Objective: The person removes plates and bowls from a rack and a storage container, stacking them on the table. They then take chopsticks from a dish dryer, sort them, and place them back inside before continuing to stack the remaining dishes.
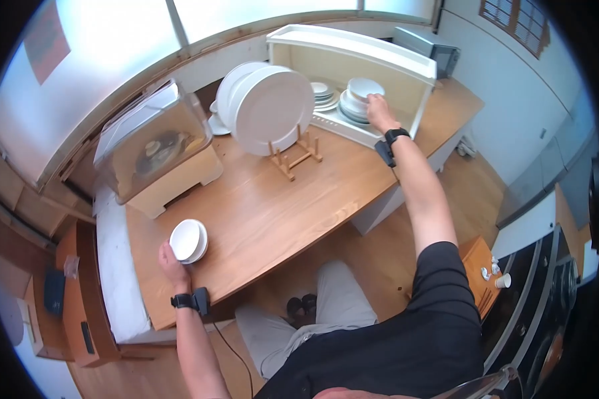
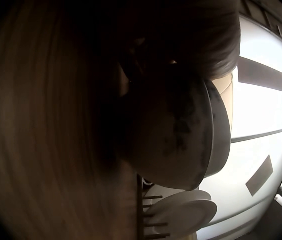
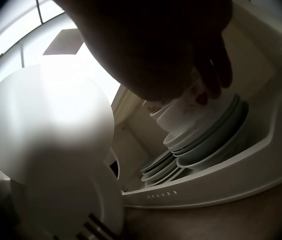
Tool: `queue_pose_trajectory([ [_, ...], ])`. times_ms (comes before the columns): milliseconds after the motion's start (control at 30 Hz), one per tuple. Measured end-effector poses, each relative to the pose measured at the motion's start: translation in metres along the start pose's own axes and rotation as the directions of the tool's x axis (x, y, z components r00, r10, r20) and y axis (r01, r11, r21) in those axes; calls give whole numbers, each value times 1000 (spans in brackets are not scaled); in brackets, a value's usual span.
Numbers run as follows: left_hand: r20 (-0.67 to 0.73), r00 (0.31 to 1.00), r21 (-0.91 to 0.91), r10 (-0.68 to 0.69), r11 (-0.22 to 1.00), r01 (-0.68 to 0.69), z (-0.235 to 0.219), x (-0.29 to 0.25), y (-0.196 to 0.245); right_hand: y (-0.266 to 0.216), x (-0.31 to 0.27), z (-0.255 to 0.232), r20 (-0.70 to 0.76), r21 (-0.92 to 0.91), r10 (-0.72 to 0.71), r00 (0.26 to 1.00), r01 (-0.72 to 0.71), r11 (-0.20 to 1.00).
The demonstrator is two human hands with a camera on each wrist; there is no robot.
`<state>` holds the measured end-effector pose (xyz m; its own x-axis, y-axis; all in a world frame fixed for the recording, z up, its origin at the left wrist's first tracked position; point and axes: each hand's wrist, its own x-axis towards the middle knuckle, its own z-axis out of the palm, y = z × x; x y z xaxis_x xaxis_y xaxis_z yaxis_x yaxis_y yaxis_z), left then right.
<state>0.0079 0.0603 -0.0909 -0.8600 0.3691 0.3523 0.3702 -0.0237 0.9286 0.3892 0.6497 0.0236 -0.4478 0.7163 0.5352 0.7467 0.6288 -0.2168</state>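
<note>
My left hand (image 1: 173, 267) grips two nested white bowls (image 1: 186, 238) from their left side, close over the left part of the wooden table. The left wrist view shows these bowls (image 2: 171, 135) from the side, openings upward, the hand in deep shadow. Reaching into a white open-fronted cabinet (image 1: 353, 41), my right hand (image 1: 381, 114) holds the rim of a white bowl (image 1: 366, 88) on top of a stack. In the right wrist view, its fingers (image 3: 216, 75) come down over the patterned bowl (image 3: 186, 112); larger bowls (image 3: 216, 135) sit beneath.
Small plates (image 1: 322, 94) are stacked left of the bowls in the cabinet. Large white plates (image 1: 273, 110) stand upright by a wooden rack (image 1: 298, 154) mid-table. A clear-lidded case (image 1: 156, 146) stands at the back left. The table's front edge (image 1: 313, 238) runs before my legs.
</note>
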Motion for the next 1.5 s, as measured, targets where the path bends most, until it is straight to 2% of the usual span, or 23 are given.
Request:
queue_pose_trajectory([
  [167, 9, 994, 227, 108, 968, -107, 4, -5, 21, 1, 2, 3, 25, -28, -20, 1000, 21, 999],
  [200, 29, 993, 259, 114, 959, -118, 3, -6, 22, -4, 1, -4, 63, -45, 9, 998, -6, 999],
  [300, 100, 985, 355, 140, 920, -167, 0, -7, 17, 13, 10, 4, 36, -76, -41, 998, 44, 996],
  [367, 98, 987, 374, 128, 914, -156, -4, -7, 13, 28, 18, 17, -17, -62, -89, 996, 88, 994],
  [467, 92, 985, 409, 144, 897, -169, -2, -9, 22, 27, 25, 16, -13, -98, -82, 997, 80, 992],
  [533, 107, 983, 424, 152, 887, -183, -4, -9, 18, 11, 20, 1, -27, -42, -44, 999, 43, 998],
  [633, 37, 990, 331, 133, 933, -137, -3, -8, 22, 6, 23, -6, 2, 175, 92, 996, -91, 980],
  [733, 32, 995, 274, 99, 956, -104, -1, -9, 27, 5, 13, -21, -98, 302, 90, 991, -57, 952],
  [767, 35, 996, 263, 81, 961, -87, -1, -9, 29, 1, 8, -32, -143, 228, 54, 988, -20, 974],
  [833, 39, 996, 282, 79, 955, -87, -2, -8, 28, -19, -5, -71, -223, 68, -36, 974, 53, 996],
  [933, 53, 997, 266, 64, 961, -76, -2, -5, 28, -69, -36, -118, -298, 187, -45, 954, 104, 977],
  [1033, 66, 996, 255, 52, 965, -67, -4, -1, 23, -144, -75, -151, -331, 361, -252, 910, 368, 857],
  [1100, 57, 996, 223, 63, 972, -75, -3, -3, 27, -203, -105, -156, -284, 416, -387, 878, 476, 775],
  [1133, 51, 996, 207, 71, 975, -80, -3, -3, 29, -223, -114, -146, -285, 427, -483, 828, 561, 710],
  [1200, 50, 995, 158, 81, 984, -88, -2, -5, 29, -280, -145, -131, -119, 600, -524, 843, 482, 639],
  [1233, 47, 995, 136, 87, 986, -93, -3, -5, 29, -308, -155, -121, -174, 565, -607, 775, 583, 583],
  [1267, 44, 996, 129, 78, 988, -83, -3, -5, 27, -333, -164, -104, -197, 621, -643, 740, 602, 502],
  [1333, 42, 997, 116, 58, 991, -62, -4, -4, 21, -374, -179, -80, -172, 677, -697, 697, 597, 430],
  [1367, 27, 998, 123, 62, 990, -64, -3, -4, 21, -390, -184, -64, -216, 655, -733, 645, 652, 381],
  [1500, 6, 998, 163, 66, 984, -66, -4, -2, 14, -426, -204, -34, -151, 648, -814, 560, 679, 346],
])
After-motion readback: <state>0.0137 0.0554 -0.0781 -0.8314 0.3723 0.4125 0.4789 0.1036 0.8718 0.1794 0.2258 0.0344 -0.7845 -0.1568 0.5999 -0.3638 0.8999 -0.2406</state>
